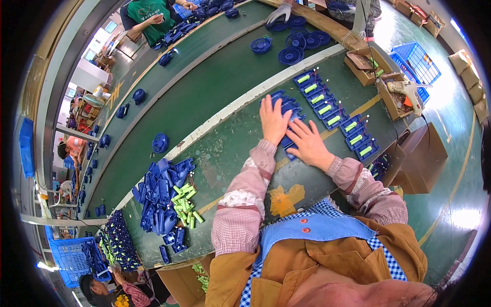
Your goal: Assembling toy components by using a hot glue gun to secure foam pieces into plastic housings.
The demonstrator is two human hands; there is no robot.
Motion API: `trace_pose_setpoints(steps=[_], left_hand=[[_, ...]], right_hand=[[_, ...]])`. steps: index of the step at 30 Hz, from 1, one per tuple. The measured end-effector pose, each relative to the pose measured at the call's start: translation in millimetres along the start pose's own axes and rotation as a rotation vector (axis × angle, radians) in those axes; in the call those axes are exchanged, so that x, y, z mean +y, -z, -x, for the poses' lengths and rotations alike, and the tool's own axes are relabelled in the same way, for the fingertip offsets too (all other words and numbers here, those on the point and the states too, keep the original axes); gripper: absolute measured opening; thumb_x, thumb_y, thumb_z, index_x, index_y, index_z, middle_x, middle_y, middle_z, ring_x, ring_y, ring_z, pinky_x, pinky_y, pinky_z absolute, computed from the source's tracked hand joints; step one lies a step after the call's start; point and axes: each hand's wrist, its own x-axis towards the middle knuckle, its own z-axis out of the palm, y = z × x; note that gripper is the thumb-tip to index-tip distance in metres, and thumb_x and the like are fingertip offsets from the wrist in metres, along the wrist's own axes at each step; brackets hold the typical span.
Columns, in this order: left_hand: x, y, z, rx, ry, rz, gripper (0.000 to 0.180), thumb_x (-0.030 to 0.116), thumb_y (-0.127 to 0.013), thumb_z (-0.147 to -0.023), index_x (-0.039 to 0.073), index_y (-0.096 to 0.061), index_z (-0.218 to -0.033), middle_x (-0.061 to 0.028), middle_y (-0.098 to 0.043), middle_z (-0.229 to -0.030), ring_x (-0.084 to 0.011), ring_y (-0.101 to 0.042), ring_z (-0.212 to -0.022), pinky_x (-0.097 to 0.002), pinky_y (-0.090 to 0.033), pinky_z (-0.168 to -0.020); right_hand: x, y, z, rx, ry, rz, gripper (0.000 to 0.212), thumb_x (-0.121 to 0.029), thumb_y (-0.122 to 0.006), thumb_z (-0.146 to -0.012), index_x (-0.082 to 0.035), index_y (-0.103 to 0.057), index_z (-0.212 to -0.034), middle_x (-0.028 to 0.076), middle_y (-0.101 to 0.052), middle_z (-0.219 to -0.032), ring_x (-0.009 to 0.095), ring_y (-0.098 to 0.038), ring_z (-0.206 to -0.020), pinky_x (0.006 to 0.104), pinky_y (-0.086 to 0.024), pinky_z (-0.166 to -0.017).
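Note:
My left hand [274, 122] lies with fingers stretched out over a row of blue plastic housings [290, 103] on the green worktable. Beside it my right hand [310, 145] rests flat on the near end of that row, fingers extended. Both hands touch the housings and grip nothing; part of the row is hidden beneath them. Just to the right runs a line of blue housings, each with a light-green battery cell [324, 109] and small wires. A heap of loose blue housings [157, 197] lies to the left, with a pile of green battery cells [187, 204] next to it.
Beyond the table's pale rail runs a green conveyor [215, 84] carrying blue fan grilles [290, 55]. A glue gun [407, 93] lies on a cardboard box [394, 105] at right. An open carton [422, 158] stands below. Co-workers sit across the conveyor and at lower left.

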Motion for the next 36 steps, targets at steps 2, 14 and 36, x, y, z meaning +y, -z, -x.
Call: trace_pose_setpoints(steps=[2, 14, 36], left_hand=[[14, -14, -13, -0.003, -0.005, 0.024, 0.055, 0.034, -0.065, -0.082, 0.001, -0.051, -0.125, -0.0254, -0.033, -0.142, -0.0439, -0.029, -0.131, -0.0509, -0.025, -0.108], [27, -2, 17, 0.045, 0.059, 0.293, 0.054, 0.026, -0.062, -0.085, 0.007, -0.046, -0.133, -0.0228, -0.029, -0.145, -0.0423, -0.026, -0.134, -0.0476, -0.022, -0.111], [-17, 121, 61, 0.069, 0.117, -0.083, 0.084, 0.025, -0.077, -0.058, 0.015, -0.044, -0.134, -0.0265, -0.026, -0.143, -0.0466, -0.028, -0.130, -0.0554, -0.024, -0.106]], right_hand=[[16, 6, 2, 0.029, -0.021, 0.030, 0.061, -0.040, -0.066, -0.079, -0.012, -0.049, -0.130, 0.011, -0.041, -0.140, 0.027, -0.032, -0.135, 0.0551, -0.022, -0.109], [48, 25, 6, 0.243, -0.095, -0.389, 0.051, -0.020, -0.065, -0.083, -0.005, -0.049, -0.129, 0.015, -0.044, -0.138, 0.032, -0.038, -0.131, 0.0429, -0.032, -0.108], [11, 49, 24, 0.261, -0.208, -0.681, 0.038, -0.001, -0.052, -0.088, 0.003, -0.051, -0.126, 0.015, -0.053, -0.132, 0.027, -0.049, -0.123, 0.0344, -0.035, -0.104]])
